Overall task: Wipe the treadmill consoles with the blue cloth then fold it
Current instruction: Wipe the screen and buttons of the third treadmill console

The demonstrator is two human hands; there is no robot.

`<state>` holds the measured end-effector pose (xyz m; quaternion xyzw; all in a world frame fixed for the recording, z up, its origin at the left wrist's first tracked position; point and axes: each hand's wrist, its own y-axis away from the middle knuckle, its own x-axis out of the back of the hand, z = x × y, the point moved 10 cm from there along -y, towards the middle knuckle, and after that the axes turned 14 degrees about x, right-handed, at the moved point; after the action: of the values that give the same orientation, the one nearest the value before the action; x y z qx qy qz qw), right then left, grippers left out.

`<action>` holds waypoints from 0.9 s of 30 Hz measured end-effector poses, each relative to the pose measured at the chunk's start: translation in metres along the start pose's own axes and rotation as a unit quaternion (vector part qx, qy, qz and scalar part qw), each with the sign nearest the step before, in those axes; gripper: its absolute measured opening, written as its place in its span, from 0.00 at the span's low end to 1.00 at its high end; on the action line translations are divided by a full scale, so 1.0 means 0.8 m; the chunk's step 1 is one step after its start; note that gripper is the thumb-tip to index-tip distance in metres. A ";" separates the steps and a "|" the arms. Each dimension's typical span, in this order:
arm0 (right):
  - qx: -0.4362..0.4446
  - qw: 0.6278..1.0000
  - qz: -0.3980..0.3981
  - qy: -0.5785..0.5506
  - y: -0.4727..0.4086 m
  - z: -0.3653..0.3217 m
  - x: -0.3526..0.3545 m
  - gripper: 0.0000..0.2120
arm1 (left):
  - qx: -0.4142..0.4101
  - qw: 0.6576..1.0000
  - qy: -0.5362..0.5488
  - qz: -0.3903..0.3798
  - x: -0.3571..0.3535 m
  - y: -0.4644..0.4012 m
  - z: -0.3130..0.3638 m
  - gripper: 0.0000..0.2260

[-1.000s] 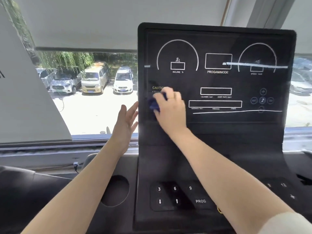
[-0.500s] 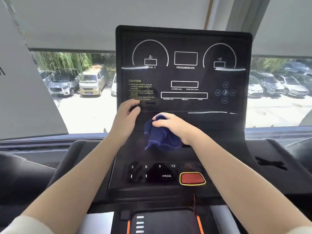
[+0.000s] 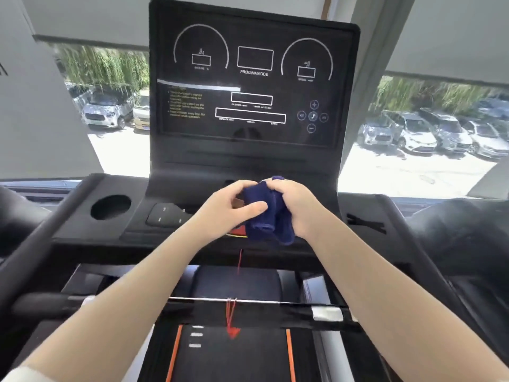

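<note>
The black treadmill console (image 3: 253,86) stands upright in front of me, with white dial outlines and yellow caution text on its screen. Below it, over the button panel, both hands hold the crumpled dark blue cloth (image 3: 264,216). My left hand (image 3: 234,208) pinches the cloth's left side between thumb and fingers. My right hand (image 3: 296,205) grips its right side, and a bit of cloth pokes out above the knuckles. The cloth hangs in a bunch and hides most of the red stop button (image 3: 237,232).
A round cup holder (image 3: 110,206) sits left of the number keys (image 3: 168,215). Dark handrails run along both sides. A red safety cord (image 3: 232,312) hangs down to the belt deck (image 3: 234,354). Behind the console, a window shows parked cars.
The right hand has pulled the cloth off the screen and down in front of the button panel. The left hand left the console edge and took hold of the cloth. The view tilted down.
</note>
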<state>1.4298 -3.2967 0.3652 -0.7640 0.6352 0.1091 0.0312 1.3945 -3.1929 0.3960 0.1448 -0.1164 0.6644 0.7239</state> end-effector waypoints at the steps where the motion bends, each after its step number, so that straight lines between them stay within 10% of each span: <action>1: 0.014 1.000 -0.005 0.008 0.009 0.000 0.001 0.06 | 0.000 1.000 -0.004 0.015 -0.004 0.011 -0.003 0.19; 14: 0.091 0.909 -0.370 0.170 0.168 0.041 -0.171 0.11 | 0.131 0.974 0.015 0.185 0.066 0.244 -0.083 0.10; 27: 0.106 0.596 -0.760 0.238 0.620 0.244 -0.427 0.10 | 0.404 0.812 0.128 0.402 0.080 0.780 -0.234 0.07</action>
<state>0.8625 -3.0262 0.2906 -0.9604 -0.1830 -0.2075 0.0311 0.7747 -3.0186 0.2791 0.2779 0.2087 0.8957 0.2774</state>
